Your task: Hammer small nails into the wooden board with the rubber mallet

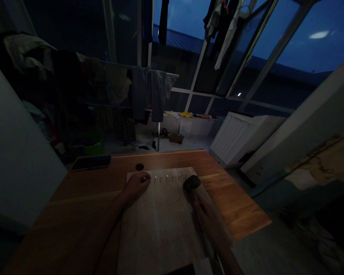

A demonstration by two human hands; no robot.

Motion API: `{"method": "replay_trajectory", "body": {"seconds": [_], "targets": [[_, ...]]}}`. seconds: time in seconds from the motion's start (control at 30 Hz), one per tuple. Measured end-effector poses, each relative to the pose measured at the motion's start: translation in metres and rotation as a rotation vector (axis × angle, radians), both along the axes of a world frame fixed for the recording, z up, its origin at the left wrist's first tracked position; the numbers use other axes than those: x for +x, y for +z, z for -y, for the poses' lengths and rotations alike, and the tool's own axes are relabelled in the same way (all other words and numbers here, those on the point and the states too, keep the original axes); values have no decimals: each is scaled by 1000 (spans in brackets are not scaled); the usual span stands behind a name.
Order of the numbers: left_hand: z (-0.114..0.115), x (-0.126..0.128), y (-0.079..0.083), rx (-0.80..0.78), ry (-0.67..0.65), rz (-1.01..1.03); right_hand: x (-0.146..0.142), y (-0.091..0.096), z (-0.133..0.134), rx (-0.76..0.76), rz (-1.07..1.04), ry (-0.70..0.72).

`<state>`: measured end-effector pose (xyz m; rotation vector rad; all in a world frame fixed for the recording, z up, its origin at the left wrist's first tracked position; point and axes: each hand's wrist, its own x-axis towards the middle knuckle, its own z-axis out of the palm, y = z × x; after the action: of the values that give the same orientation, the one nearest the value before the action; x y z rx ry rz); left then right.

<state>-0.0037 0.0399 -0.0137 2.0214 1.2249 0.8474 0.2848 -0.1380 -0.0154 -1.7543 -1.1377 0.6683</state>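
Note:
A row of several upright nails (167,178) crosses the far part of a pale wooden board (157,225). At the row's left end is my left hand (137,186), its fingers pinched together around what looks like another nail, mostly covered by the fingertips. My right hand (204,214) grips the handle of a mallet with a thick dark head (192,183). That head is over the board's right far corner, beside the row's right end. One loose nail (176,200) lies flat on the board between my hands.
The board lies on a wooden table (235,202). A phone (91,162) rests at its far left, and a dark round spot (139,167) shows behind the board. Dark and pale items (203,266) lie at the near edge. Beyond are hanging laundry (157,91) and a white ridged cabinet (232,137).

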Motion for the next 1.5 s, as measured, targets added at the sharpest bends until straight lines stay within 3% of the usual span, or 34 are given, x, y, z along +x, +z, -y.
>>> {"method": "replay_trajectory", "body": {"seconds": [0.17, 0.3, 0.5, 0.73, 0.9, 1.07, 1.2, 1.27, 1.37, 1.43, 1.5], "targets": [[-3, 1, 1, 37, -20, -44, -6, 9, 0, 15, 8, 52], [-4, -1, 0, 44, -28, -65, -27, 20, -7, 59, -49, 115], [-6, -1, -6, 72, -68, -15, -77, 41, -38, 57, -101, 375], [-8, -2, -11, 62, -93, 24, -109, 37, -59, 127, 43, 502], [-9, 0, -12, 82, -75, -17, -102, 30, -48, 115, 17, 458], [-7, -2, -13, 110, -40, -65, -64, 27, -24, 75, -24, 334], [5, 5, 0, 298, 34, -188, -33, 21, -9, 26, -27, 227], [19, 19, 9, 440, -57, -281, -25, 14, -7, 27, -26, 213], [47, 52, 18, 608, -332, -399, -22, 3, -7, 31, -35, 196], [66, 73, 16, 671, -503, -427, -23, -1, -8, 30, -44, 191], [79, 86, 11, 688, -595, -466, -24, -3, -9, 34, -52, 179]]}}
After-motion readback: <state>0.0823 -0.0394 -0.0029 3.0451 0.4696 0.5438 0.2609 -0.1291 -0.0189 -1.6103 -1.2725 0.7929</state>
